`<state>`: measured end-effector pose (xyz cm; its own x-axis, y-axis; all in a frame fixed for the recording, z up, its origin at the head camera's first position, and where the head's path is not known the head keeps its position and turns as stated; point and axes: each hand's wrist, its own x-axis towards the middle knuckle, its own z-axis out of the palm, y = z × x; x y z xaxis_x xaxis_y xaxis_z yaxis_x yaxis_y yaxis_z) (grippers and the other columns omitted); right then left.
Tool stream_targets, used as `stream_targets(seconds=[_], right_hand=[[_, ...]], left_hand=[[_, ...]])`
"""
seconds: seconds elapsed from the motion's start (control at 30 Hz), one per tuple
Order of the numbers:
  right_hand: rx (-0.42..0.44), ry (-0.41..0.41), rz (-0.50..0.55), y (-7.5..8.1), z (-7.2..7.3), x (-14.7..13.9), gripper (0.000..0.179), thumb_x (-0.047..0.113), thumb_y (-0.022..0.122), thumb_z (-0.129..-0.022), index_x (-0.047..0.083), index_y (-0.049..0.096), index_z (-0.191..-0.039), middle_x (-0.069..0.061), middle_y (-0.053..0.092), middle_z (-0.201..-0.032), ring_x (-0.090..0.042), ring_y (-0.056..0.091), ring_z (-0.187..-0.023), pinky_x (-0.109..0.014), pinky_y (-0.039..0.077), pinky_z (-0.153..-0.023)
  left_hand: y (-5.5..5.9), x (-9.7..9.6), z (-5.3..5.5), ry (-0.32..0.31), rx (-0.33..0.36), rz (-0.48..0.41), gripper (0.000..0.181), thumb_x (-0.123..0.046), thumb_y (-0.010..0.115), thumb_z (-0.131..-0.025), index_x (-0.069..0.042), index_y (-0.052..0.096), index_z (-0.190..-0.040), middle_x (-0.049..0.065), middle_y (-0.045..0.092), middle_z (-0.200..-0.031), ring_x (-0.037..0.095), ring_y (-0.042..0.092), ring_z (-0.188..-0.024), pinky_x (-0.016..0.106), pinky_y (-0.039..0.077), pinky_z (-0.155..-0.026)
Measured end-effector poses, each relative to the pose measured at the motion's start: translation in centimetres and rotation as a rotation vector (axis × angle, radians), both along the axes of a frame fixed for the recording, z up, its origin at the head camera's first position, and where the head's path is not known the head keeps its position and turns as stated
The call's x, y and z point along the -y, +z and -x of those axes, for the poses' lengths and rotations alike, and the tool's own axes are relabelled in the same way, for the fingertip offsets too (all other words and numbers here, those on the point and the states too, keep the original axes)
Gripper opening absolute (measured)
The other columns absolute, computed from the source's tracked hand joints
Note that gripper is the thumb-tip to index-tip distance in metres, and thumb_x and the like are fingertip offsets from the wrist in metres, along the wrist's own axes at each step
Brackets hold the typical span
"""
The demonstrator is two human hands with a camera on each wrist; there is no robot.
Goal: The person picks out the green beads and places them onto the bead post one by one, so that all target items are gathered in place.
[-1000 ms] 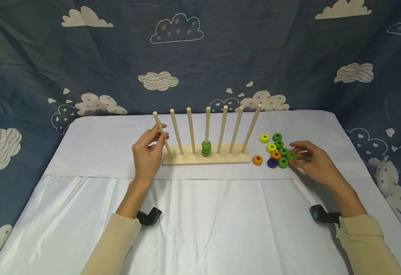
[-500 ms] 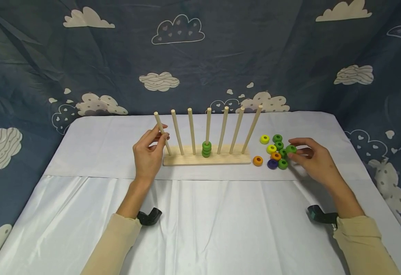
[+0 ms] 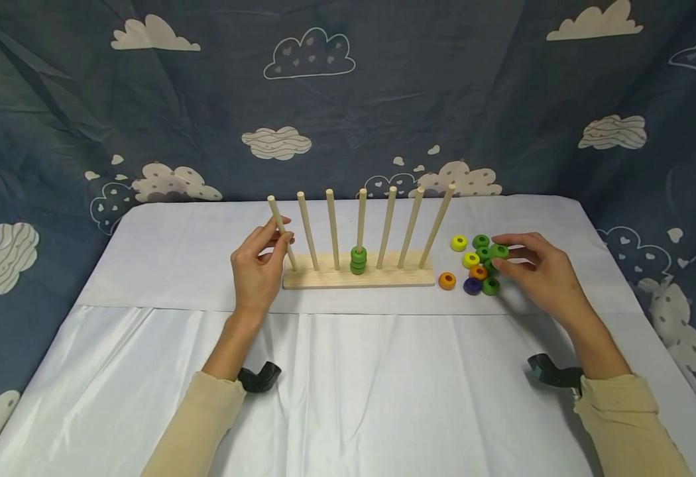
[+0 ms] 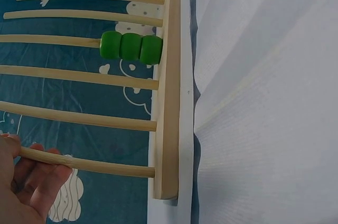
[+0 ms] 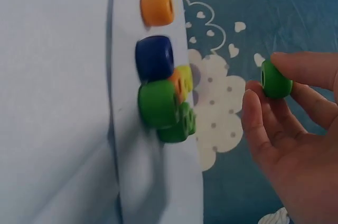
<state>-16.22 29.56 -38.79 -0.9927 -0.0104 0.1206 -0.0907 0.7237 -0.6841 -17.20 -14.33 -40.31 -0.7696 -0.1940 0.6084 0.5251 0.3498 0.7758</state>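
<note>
Where the right hand [image 3: 535, 271] works: thumb and fingertips pinch a rounded green bead [image 3: 499, 251] with a central hole, held above the white cloth [image 3: 324, 397]; this grip on its outer sides probably serves to leave the hole uncovered.
Left hand [image 3: 258, 265]: thumb and fingers close around the leftmost round peg [image 3: 277, 212] of a pale wooden rack [image 3: 360, 281], partway up, apparently to steady it.
Middle peg [image 3: 360, 218]: fourth of seven standing in a row on the long flat base, it carries three stacked green beads [image 3: 357, 260].
Loose cluster: right of the rack, conveniently near the right hand, lie two yellow beads [image 3: 459, 243], two orange beads [image 3: 447, 281], one dark blue bead [image 3: 472, 286] and several more green ones, some partly hidden.
Edges and room: one orange bead sits just beside the base's right end; gaps separate the pegs, with open air above their tips. Behind the cloth's far edge rises a dark, cloud-patterned backdrop [image 3: 443, 86].
</note>
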Motion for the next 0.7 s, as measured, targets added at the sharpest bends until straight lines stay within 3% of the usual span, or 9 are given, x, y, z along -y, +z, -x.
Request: stream_targets(seconds=[0.1,0.2,0.7], right_hand=[[-0.026,0.003,0.022,0.2,0.0,0.3,0.046,0.012,0.074,-0.098,0.013,0.062,-0.142,-0.009,0.056,-0.138,0.008,0.051,-0.109,0.003,0.045,-0.087],[-0.045,0.002,0.040,0.5,0.0,0.7,0.047,0.013,0.074,-0.098,0.013,0.061,-0.143,-0.009,0.057,-0.139,0.012,0.050,-0.109,0.002,0.045,-0.088],[-0.115,0.039,0.180,1.7,-0.2,3.4,0.043,0.003,0.076,-0.094,0.012,0.067,-0.136,0.003,0.058,-0.127,0.004,0.057,-0.108,0.001,0.048,-0.090]], left_hand=[[0.0,0.0,0.0,-0.001,0.003,-0.003,0.026,-0.007,0.072,-0.098,-0.005,0.076,-0.124,0.018,0.077,-0.100,0.033,0.075,-0.086,0.007,0.058,-0.066],[0.0,0.0,-0.1,-0.001,0.003,-0.004,0.027,-0.007,0.072,-0.098,-0.005,0.076,-0.124,0.018,0.077,-0.099,0.033,0.075,-0.086,0.007,0.058,-0.066],[-0.1,0.0,0.1,-0.001,-0.001,-0.012,0.027,-0.007,0.072,-0.098,-0.005,0.076,-0.125,0.017,0.077,-0.101,0.032,0.075,-0.086,0.008,0.059,-0.067]])
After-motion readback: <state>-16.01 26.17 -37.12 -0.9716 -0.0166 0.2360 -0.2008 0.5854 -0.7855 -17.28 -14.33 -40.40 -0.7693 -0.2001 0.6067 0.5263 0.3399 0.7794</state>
